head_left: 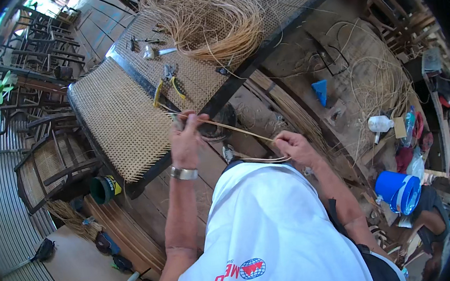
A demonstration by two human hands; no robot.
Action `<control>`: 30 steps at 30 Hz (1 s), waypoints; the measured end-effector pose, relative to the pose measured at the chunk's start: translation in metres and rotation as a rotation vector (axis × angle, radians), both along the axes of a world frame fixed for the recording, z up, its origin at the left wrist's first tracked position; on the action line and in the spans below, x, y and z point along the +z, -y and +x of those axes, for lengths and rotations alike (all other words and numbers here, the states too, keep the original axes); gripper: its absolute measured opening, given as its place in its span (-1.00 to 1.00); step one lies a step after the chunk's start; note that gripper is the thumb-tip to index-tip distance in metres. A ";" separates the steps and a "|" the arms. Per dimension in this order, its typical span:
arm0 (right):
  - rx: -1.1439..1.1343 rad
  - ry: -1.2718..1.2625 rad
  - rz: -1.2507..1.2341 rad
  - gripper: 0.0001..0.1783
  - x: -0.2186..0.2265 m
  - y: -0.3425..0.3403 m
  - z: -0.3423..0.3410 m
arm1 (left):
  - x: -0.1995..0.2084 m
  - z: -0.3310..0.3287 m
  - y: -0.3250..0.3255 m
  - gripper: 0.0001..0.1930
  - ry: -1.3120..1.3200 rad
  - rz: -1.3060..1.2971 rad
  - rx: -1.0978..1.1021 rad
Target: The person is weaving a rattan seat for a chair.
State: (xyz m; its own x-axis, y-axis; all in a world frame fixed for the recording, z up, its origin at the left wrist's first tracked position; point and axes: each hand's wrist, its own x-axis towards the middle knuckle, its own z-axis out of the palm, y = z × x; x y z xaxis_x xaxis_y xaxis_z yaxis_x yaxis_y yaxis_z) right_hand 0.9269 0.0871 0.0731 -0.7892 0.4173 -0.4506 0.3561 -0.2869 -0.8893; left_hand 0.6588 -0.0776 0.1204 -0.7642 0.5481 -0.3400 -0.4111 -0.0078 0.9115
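Observation:
My left hand [184, 143], with a metal band at its wrist, is closed by the edge of a woven cane panel [117, 121] set in a dark frame. My right hand [297, 147] pinches the same pale cane strand [240, 130], stretched taut between both hands in front of my body. The strand's loose part curves back below my right hand. A thin light object sticks out at my left fingers, too blurred to name. Just beyond them, pliers [168, 86] with yellow handles lie on the cane weave.
A large coil of cane strands [219, 22] rests on the panel, near a small white-handled tool [159, 52]. Loose strands [376, 77] and a blue wedge [320, 92] lie at the right. A blue bucket [398, 191] stands lower right, beside a person's limbs. A dark green bucket [105, 189] is at left.

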 end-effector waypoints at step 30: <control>-0.705 0.181 0.182 -0.87 -0.081 -0.112 -0.068 | 0.251 -0.326 -0.023 -0.47 -1.513 -0.603 0.001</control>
State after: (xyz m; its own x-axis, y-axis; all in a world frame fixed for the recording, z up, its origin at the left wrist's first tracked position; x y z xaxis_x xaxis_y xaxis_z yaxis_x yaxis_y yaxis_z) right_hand 0.8589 0.1986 -0.0078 -0.2277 0.8769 -0.4233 0.2874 -0.3548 -0.8897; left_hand 0.3327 -0.0543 0.3716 -0.5814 0.6207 0.5260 0.8122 0.4800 0.3315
